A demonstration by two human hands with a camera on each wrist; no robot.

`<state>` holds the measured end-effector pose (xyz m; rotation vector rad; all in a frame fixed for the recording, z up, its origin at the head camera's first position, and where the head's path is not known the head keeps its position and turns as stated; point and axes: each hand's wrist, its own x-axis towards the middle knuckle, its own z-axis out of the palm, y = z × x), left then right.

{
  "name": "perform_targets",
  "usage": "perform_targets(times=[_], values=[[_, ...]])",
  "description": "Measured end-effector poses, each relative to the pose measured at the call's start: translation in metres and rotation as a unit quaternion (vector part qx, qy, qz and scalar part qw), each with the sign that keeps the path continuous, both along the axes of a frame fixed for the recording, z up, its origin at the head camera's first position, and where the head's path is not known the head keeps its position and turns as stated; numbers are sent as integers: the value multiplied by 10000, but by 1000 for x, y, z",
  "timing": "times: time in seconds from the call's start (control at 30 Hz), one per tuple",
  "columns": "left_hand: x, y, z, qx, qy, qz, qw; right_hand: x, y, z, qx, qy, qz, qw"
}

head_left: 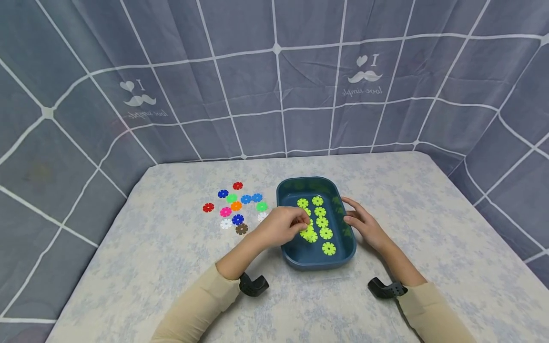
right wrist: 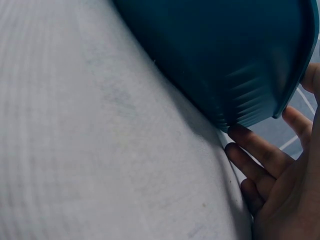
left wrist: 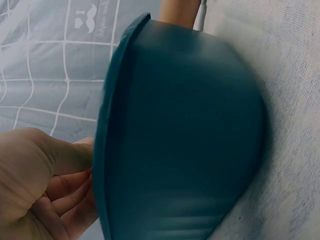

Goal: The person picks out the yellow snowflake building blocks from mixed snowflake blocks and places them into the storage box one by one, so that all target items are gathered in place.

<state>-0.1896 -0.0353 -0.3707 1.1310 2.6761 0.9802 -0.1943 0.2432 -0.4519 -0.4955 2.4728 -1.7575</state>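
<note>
A dark teal tray (head_left: 315, 265) stands on the table with several yellow-green flower-shaped discs (head_left: 328, 248) in it. Some lie in a row along its right part; others overlap near the left hand. My left hand (head_left: 280, 226) reaches over the tray's left rim, thumb and forefinger pinched at a yellow-green disc; the left hand (left wrist: 45, 180) has its fingertips hidden behind the rim in the left wrist view. My right hand (head_left: 364, 224) rests against the tray's right side. In the right wrist view, the right hand (right wrist: 285, 175) touches rim and outer wall with fairly straight fingers.
Left of the tray, loose discs of other colours lie on the table (head_left: 141, 267), among them a red disc (head_left: 208, 207), an orange disc (head_left: 236, 206) and a brown disc (head_left: 241, 229). A grey gridded curtain (head_left: 257, 85) hangs behind the table and at its sides.
</note>
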Motion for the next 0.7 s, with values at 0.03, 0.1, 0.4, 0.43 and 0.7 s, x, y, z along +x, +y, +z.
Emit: perform_targets(times=[0.03, 0.1, 0.4, 0.43, 0.7], values=[[0, 1, -1, -21, 16, -18, 10000, 0, 0, 0, 4, -3, 7, 10000], [0, 2, -3, -69, 25, -48, 10000, 0, 0, -1, 1, 6, 13, 10000], [0, 6, -8, -519, -73, -133, 9985, 0, -3, 0, -11, -4, -18, 10000], [0, 7, -9, -600, -42, -140, 9981, 0, -3, 0, -10, -7, -15, 10000], [2, 15, -13, -908, 21, -378, 9951, 1, -2, 2, 43, -20, -64, 10000]])
